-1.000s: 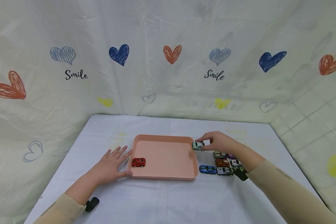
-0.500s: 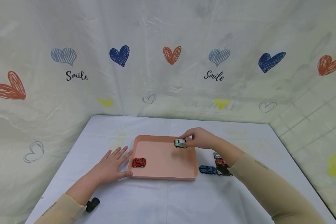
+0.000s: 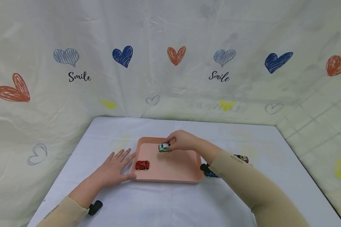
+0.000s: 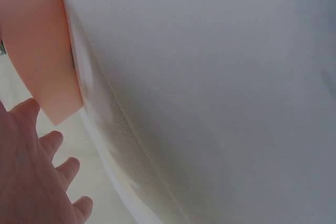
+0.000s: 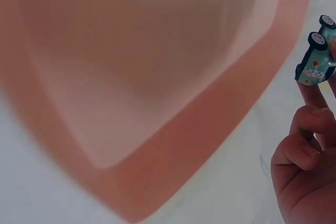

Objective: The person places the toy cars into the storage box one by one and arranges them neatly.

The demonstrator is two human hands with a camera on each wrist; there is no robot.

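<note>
pink tray (image 3: 173, 168), one red car (image 3: 142, 165), one green car (image 3: 163, 147) in right hand (image 3: 182, 141)

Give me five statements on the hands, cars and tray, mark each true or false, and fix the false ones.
1. The red car sits in the tray. True.
2. The right hand pinches the green car. True.
3. The left hand grips the red car. False: it holds no car; its fingers are spread at the tray's edge.
4. The blue car, partly hidden, is outside the tray, on its right in the head view. True.
5. The green car is beside the blue car. False: the green car is held over the tray, well apart from the blue one.
</note>
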